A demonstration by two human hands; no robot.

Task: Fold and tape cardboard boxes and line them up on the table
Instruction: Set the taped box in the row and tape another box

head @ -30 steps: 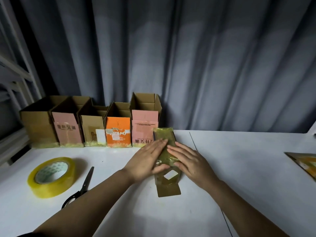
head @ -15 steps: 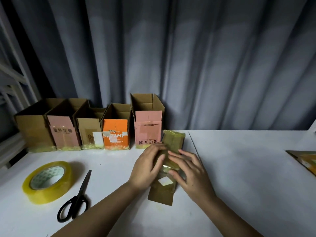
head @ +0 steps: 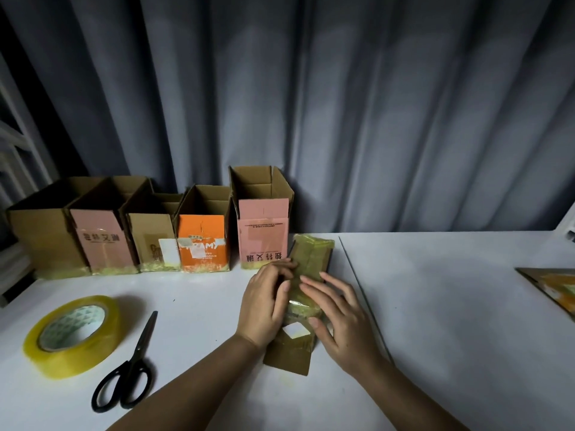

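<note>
A small brown cardboard box (head: 312,255), shiny with tape, lies on its side on the white table (head: 451,321), its far end close to the row of boxes. My left hand (head: 264,303) lies on its left side with the fingers slightly bent over the top. My right hand (head: 339,315) presses flat on its right side, fingers spread. A white label shows between the two hands. Several open boxes (head: 202,241) stand in a row at the back left, against the curtain.
A roll of clear yellowish tape (head: 73,334) lies at the left, with black scissors (head: 130,368) beside it. A flattened cardboard piece (head: 557,290) lies at the right edge. A seam (head: 361,290) runs across the table right of the box.
The box has turned so its far end points more to the right. Both hands slid with it, and the left fingers went from flat to slightly bent over it.
</note>
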